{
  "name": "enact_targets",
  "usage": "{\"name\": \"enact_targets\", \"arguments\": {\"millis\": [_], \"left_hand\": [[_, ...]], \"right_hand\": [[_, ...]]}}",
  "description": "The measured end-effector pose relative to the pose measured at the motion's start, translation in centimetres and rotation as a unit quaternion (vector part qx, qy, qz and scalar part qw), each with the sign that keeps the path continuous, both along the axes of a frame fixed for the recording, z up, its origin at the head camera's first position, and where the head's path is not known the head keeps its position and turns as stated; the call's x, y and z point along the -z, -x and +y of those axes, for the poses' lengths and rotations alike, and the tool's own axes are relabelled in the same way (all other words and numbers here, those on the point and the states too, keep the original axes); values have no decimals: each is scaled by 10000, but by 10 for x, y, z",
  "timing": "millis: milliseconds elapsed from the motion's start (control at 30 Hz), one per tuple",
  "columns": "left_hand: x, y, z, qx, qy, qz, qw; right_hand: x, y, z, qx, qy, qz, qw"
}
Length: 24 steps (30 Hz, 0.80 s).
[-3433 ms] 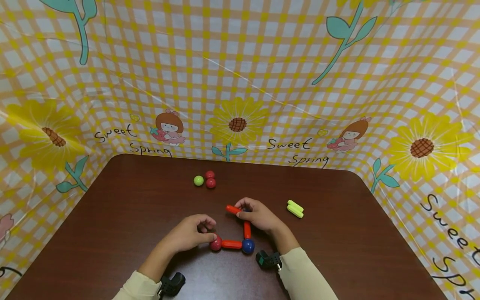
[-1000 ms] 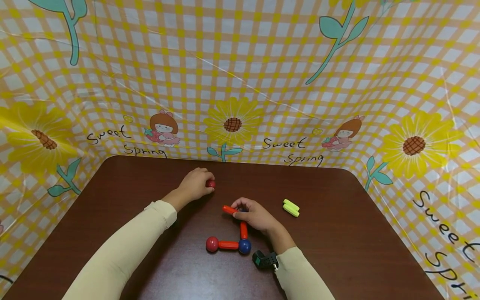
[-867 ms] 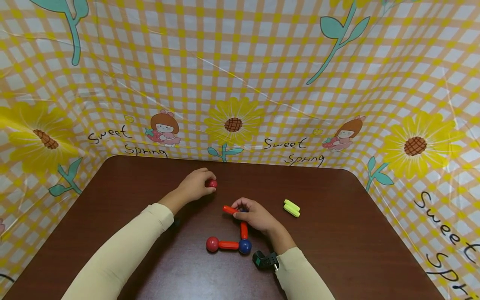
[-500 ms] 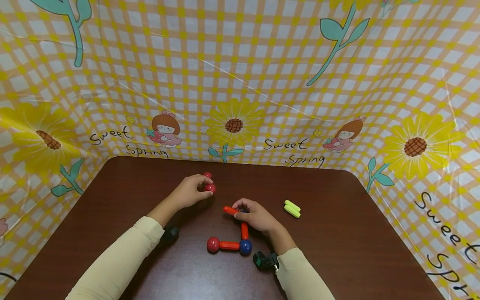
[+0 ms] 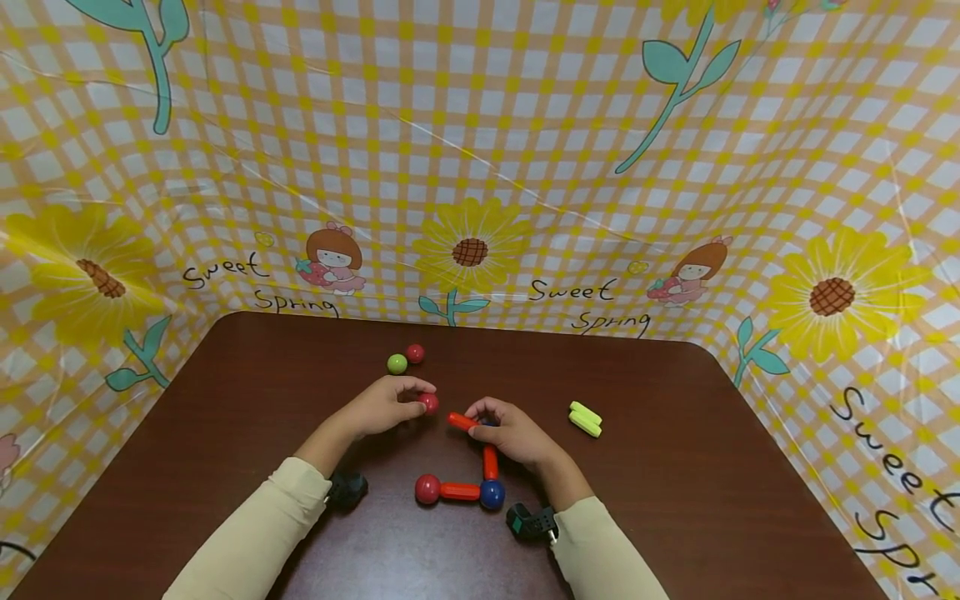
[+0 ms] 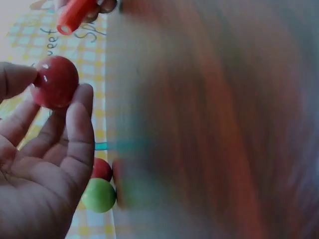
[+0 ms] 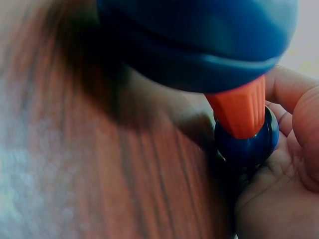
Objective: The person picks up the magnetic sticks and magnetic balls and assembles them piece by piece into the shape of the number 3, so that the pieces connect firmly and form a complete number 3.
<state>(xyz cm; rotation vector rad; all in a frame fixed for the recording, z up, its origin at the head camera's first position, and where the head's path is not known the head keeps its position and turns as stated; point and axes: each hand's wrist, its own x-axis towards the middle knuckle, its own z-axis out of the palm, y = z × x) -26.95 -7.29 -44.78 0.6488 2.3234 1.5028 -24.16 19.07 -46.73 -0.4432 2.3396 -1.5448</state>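
My left hand [image 5: 386, 407] pinches a red ball [image 6: 56, 82] between thumb and fingertips, just left of the free end of an orange-red rod [image 5: 461, 421]. My right hand [image 5: 513, 429] holds that rod where it meets a blue ball [image 7: 246, 144], which the fingers mostly hide in the head view. From there a second orange-red rod [image 5: 491, 461] runs toward the near side to another blue ball [image 5: 492, 495]. A third rod [image 5: 460, 492] links this ball to a red ball [image 5: 427, 489] on its left. Together they form a three-sided shape, its left side unjoined.
Behind my left hand a green ball [image 5: 397, 363] and a red ball [image 5: 416, 354] lie side by side. Two yellow-green rods [image 5: 585, 419] lie together to the right on the dark wooden table [image 5: 675, 467]. A checked, flowered cloth [image 5: 480, 150] stands around the back and sides.
My left hand let go of the assembled red ball, reached to the back, took a loose red ball and brought it near the rod's end. My right hand has kept its hold in place.
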Motion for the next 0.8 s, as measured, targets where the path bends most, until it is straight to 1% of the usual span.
{"name": "enact_targets", "arguments": {"millis": [100,200,333,467,600,733,800], "left_hand": [[3,-2,1,-89,-110,-110,9998],[4,-5,2,-190,-90,-17,9998],[2,-8,4,-248,-45,93,9996],[1,-11,7,-194,5,173,9997],[2,-13,11,-48,98,274,9996],[1,-15,14,51,65,170,9998],[2,-15,15,31,62,136,9999]], "right_hand": [[0,0,0,5,-19,8,10000],[-1,0,0,7,-17,-16,10000],[-1,-1,0,-3,17,-34,10000],[-1,0,0,1,-6,-39,10000],[-1,0,0,-25,-10,-39,10000],[-2,0,-1,-37,2,-43,10000],[-2,0,-1,-48,15,-24,10000]]}}
